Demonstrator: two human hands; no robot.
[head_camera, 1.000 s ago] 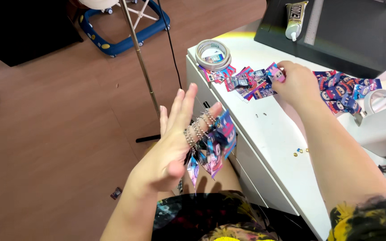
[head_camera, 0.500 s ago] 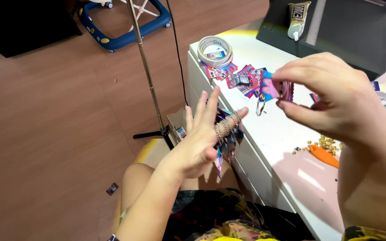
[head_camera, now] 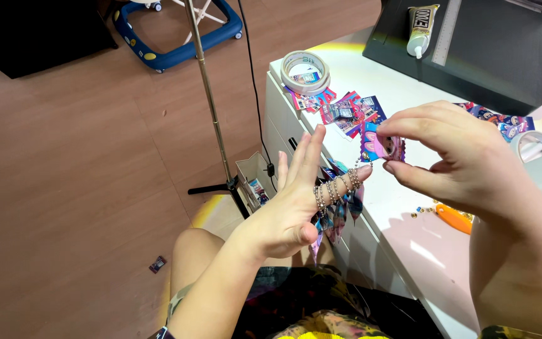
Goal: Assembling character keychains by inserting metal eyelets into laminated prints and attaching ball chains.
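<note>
Several ball chains loop around the little finger of the left hand, whose fingers are spread wide, just off the near edge of the white table; printed charms dangle below them. Over that table's edge, the right hand pinches a small pink packet charm between thumb and forefinger, close to the chained fingertip.

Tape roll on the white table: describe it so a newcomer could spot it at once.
Start at the white table on the right and follow it to its far left corner, nearest the brown floor. The tape roll lies flat there, just beyond the scattered colourful small cards. It is the only pale ring-shaped thing at that end, unlike the flat printed pieces beside it.
</note>
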